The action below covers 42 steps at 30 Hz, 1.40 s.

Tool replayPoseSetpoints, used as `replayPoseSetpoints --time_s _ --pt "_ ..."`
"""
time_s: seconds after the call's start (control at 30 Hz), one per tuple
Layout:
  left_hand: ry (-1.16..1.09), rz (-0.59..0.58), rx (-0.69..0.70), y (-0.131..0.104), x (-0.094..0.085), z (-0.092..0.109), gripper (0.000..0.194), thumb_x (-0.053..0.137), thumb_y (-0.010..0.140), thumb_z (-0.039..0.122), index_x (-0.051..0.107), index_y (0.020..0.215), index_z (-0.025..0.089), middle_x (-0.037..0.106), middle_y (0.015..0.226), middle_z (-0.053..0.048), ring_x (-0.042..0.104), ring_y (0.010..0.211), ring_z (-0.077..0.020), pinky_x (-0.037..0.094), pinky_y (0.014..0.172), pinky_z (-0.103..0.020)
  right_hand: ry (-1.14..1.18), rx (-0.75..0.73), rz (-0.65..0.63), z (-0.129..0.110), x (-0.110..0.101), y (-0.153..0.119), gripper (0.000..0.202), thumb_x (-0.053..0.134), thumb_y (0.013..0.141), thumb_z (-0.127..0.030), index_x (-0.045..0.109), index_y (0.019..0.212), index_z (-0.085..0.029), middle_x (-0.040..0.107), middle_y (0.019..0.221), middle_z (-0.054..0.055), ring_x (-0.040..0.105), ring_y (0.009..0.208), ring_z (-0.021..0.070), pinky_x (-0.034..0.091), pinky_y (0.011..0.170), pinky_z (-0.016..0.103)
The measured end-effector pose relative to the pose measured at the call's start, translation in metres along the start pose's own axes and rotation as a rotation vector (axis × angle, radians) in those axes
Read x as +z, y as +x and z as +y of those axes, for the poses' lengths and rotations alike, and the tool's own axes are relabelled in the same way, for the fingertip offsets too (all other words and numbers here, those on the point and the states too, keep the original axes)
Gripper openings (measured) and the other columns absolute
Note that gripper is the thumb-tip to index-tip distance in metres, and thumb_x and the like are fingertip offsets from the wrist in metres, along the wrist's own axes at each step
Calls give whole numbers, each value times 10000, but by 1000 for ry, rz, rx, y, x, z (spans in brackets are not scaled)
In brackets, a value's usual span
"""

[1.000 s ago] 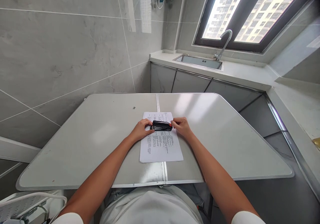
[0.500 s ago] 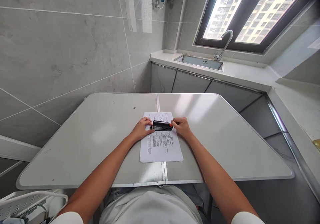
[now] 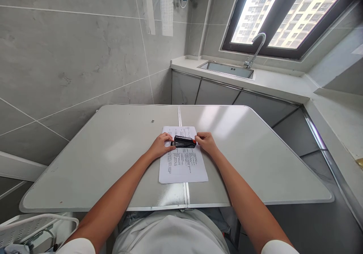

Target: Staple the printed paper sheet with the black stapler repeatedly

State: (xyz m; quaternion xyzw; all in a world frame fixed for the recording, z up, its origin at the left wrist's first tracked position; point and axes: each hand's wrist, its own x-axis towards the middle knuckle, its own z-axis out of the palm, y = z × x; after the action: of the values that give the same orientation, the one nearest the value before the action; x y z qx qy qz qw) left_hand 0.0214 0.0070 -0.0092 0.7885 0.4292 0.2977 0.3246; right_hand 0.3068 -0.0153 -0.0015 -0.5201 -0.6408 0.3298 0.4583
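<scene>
A black stapler lies across the upper part of a printed sheet of paper, its top arm apart from its base. My left hand grips the stapler's left end between thumb and fingers. At the right end, where a small red part shows, my right hand is closed with the fingers pinched on the stapler. The inside of the stapler is too small to make out.
The folding table has a metal seam down its middle. Small dark bits lie beyond the paper. A white basket stands at the lower left. Behind the table are a counter with a sink and a faucet.
The stapler's upper arm has shifted slightly to the right, and less of the red part shows at my right fingers. Both hands stay nearly in place; the paper lies as before.
</scene>
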Motion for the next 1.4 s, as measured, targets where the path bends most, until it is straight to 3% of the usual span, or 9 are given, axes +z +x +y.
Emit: replayPoseSetpoints --time_s 1.2,1.4 --pt "-6 -9 -4 0 0 1 271 820 774 407 732 940 211 681 1156 -74 613 1116 -275 468 1015 -428 -14 -12 -32 5 7 3 312 501 752 -245 250 569 -218 214 600 -49 187 607 99 148 563 284" --pt "-16 -10 -4 -1 0 3 255 827 773 388 726 928 212 677 1149 -72 613 1118 -272 467 1004 -419 -54 -82 35 2 8 -1 387 538 834 -241 290 539 -213 212 568 -52 195 575 101 180 551 288"
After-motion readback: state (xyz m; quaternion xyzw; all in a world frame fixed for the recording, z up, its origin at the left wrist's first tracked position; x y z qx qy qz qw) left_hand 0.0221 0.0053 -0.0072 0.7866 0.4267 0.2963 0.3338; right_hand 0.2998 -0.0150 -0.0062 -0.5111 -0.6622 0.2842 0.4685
